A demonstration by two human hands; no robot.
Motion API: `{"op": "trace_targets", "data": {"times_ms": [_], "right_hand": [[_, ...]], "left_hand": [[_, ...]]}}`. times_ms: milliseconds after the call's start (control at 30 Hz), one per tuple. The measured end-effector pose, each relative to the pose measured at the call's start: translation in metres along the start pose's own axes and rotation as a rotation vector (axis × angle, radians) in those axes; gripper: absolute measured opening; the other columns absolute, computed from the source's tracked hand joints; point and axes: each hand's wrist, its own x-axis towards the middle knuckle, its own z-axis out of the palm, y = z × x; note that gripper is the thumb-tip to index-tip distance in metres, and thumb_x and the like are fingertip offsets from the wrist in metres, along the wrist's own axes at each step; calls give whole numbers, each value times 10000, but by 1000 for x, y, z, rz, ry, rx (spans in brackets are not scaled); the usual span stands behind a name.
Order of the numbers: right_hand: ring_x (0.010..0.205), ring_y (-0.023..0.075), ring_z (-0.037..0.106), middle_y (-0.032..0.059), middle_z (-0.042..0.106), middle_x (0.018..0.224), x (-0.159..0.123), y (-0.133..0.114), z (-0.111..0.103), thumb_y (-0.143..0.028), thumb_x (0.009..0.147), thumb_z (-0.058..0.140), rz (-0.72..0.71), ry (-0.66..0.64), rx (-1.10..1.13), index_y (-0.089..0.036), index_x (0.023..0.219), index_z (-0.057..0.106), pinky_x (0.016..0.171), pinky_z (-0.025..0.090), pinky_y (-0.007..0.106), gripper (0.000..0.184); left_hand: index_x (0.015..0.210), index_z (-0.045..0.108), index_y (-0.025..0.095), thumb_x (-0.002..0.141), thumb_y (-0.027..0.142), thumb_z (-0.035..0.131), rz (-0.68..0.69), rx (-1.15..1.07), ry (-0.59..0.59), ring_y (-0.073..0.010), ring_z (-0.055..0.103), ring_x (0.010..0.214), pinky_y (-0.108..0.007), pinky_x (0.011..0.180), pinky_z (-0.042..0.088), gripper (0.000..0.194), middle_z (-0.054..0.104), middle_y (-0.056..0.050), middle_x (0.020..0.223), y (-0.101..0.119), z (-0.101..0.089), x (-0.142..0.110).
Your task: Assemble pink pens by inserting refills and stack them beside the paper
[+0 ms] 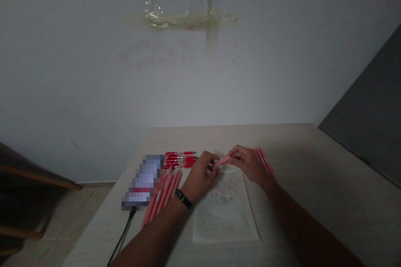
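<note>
The right hand (247, 164) is closed on a pink pen (222, 161), pinching it in its fingers (234, 154) so the pen juts out toward 9 o'clock. The left hand (199, 177) sits just beyond the pen's other end, its fingers curled and reaching in. In this dim light I can't tell whether they are gripping the pen or only touching it. The two hands are close together, with the pen bridging the short gap between them, held flat and low over the sheet. A black wristband (184, 198) circles the left wrist.

At 6 o'clock from the grip, directly under the hands, lies a pale printed sheet (224, 212), possibly in a clear sleeve. At 3 o'clock, just past the right hand, lies a small group of pink pens (265, 162). A row of red pens (180, 159) lies side by side at 9 o'clock. At 8 o'clock, a fan of pink pens (163, 196) lies beside a pixelated phone (142, 181), with a black cable (123, 227) running from its lower end toward 7 o'clock. All of this rests on a pale wooden table (313, 167). Strips of clear tape (188, 20) cling to the wall (266, 50) at 12 o'clock.
</note>
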Motion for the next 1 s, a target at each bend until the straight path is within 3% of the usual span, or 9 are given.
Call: {"op": "trace_targets", "data": {"times_ms": [433,633,1000], "right_hand": [[721,145,596,-8,627,756,-2,2,5,-351,837,701,21,-102,-33,-181,890,620,653,424,256,196],[642,118,545,-36,584,698,-4,6,8,-231,806,677,49,-133,-39,-184,887,612,587,374,235,114],[653,127,604,-22,637,709,-6,14,15,-310,803,716,118,-225,119,-179,921,616,596,439,243,203]], "left_hand": [[1016,626,186,895,167,557,10,128,-8,-172,565,853,-292,744,458,140,597,-44,940,-1,-2,0],[970,653,180,861,140,561,42,146,25,-182,564,860,-296,744,439,148,589,-40,899,6,-5,1],[927,655,174,802,52,498,-1,81,75,-158,537,788,-275,684,440,235,548,-42,904,10,-6,1]]}}
